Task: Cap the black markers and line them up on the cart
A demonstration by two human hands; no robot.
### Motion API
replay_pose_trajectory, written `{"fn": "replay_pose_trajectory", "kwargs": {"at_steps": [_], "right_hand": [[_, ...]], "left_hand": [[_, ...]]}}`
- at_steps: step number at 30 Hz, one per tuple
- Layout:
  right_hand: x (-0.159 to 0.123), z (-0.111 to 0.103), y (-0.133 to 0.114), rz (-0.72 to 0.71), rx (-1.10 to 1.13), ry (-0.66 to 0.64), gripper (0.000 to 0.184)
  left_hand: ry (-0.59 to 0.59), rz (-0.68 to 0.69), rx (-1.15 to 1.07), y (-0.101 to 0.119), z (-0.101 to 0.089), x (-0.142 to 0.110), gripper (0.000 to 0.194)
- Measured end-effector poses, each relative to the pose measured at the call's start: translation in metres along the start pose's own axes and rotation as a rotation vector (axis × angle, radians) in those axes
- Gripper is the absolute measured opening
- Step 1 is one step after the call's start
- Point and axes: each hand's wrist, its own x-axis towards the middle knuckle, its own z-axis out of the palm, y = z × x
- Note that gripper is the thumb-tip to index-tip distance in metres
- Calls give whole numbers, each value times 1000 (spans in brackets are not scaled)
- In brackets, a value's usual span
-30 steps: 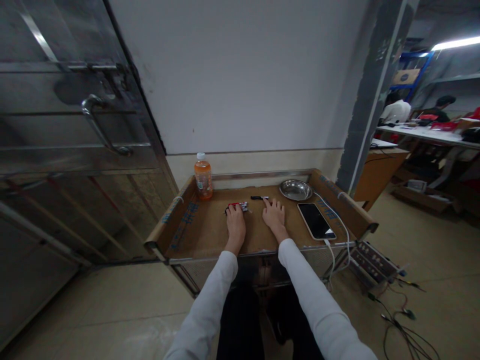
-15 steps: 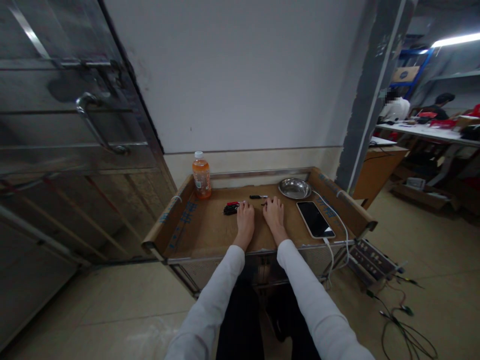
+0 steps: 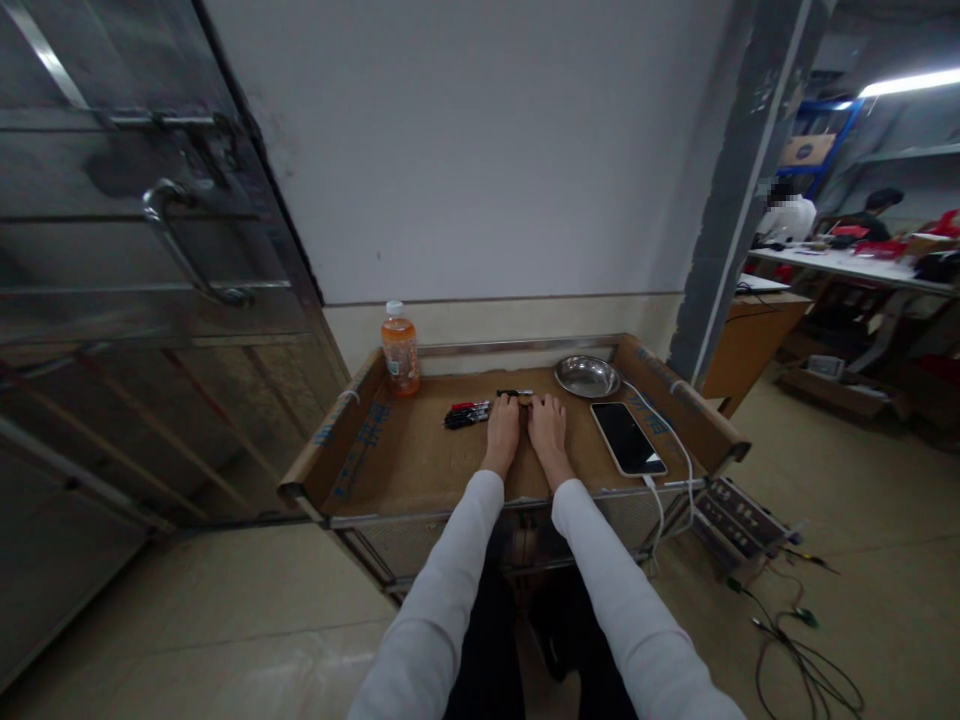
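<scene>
My left hand point(image 3: 503, 430) and my right hand point(image 3: 548, 426) are close together over the middle of the cardboard-lined tabletop point(image 3: 420, 470). Both have their fingers curled and their tips pointing at each other. Something small and dark shows between the fingertips, too small to name. Just beyond the fingers lies a black pen point(image 3: 514, 392), partly covered by them. To the left of my left hand is a bunch of black pens point(image 3: 461, 419) with a red pen point(image 3: 466, 406) along its far side.
A bottle of orange drink point(image 3: 400, 352) stands at the back left. At the back right sits a shiny metal dish point(image 3: 587, 377), with a phone point(image 3: 628, 438) and its white cable point(image 3: 682, 440) nearer me. Raised cardboard sides edge the table. Two people sit at a far bench.
My left hand has left the bunch of pens and moved right, up to my right hand. My right hand has curled its fingers and stayed almost in place.
</scene>
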Motion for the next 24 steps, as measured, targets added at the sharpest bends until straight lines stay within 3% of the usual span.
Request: {"fn": "replay_pose_trajectory", "kwargs": {"at_steps": [7, 16, 24], "right_hand": [[-1, -3, 0, 8, 9, -7, 31], [-2, 1, 2, -94, 32, -15, 31], [-3, 0, 0, 44, 39, 84, 28]], "left_hand": [[3, -32, 3, -1, -2, -2, 26], [-13, 26, -133, 0, -4, 1, 28], [-8, 73, -24, 3, -4, 3, 41]]}}
